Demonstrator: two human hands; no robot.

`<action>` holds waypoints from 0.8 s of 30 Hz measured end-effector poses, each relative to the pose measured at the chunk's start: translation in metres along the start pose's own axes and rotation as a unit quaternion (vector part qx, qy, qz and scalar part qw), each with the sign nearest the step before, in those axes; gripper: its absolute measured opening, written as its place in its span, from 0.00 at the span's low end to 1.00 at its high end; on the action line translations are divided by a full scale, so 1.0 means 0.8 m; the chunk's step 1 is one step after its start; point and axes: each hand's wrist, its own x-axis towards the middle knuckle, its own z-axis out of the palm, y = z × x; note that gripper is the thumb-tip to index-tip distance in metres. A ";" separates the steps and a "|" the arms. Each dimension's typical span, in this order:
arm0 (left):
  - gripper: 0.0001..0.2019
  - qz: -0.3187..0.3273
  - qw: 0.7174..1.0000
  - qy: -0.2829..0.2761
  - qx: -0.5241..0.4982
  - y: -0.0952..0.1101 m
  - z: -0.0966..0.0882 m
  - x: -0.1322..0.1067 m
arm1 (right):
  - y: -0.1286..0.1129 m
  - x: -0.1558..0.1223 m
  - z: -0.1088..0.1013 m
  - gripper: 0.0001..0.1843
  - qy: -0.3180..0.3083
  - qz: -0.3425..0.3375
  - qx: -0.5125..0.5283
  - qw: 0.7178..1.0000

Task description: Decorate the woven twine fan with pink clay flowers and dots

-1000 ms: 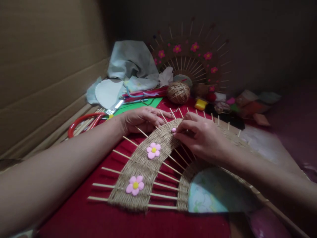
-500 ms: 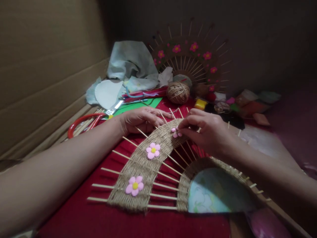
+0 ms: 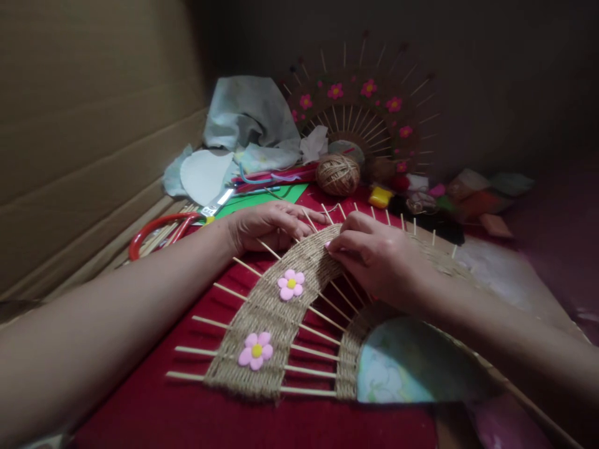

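A half-round fan of woven twine [image 3: 262, 318] on thin wooden sticks lies on a red cloth. Two pink flowers with yellow centres, a lower flower [image 3: 255, 351] and an upper flower [image 3: 291, 284], sit on its band. Higher on the band, my right hand [image 3: 379, 252] has its thumb and fingertips pinched together on a third pink flower [image 3: 328, 246], which they mostly cover. My left hand [image 3: 276, 226] rests at the fan's outer edge among the stick ends, its fingers loosely stretched and partly hidden. Pale patterned fabric [image 3: 397, 362] fills the fan's centre.
Orange-handled scissors [image 3: 163, 231] lie left of my left hand, near a green sheet [image 3: 243, 202]. Behind are a ball of twine [image 3: 337, 174], grey cloth [image 3: 253, 112] and a finished-looking fan [image 3: 346, 93] standing upright. A yellow lump [image 3: 380, 197] lies to the right. Cardboard [image 3: 93, 125] walls the left.
My right hand has shifted slightly left and down over the third flower, now covering most of its petals. My left hand stays in place.
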 end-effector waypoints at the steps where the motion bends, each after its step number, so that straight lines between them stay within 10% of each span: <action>1: 0.24 -0.001 1.000 0.000 0.002 0.000 0.001 0.000 | -0.001 0.000 0.000 0.09 -0.002 0.004 0.002 1.000; 24: 0.24 0.004 0.999 -0.037 -0.016 0.002 0.001 -0.002 | -0.003 -0.002 -0.002 0.09 0.015 0.041 0.095 0.995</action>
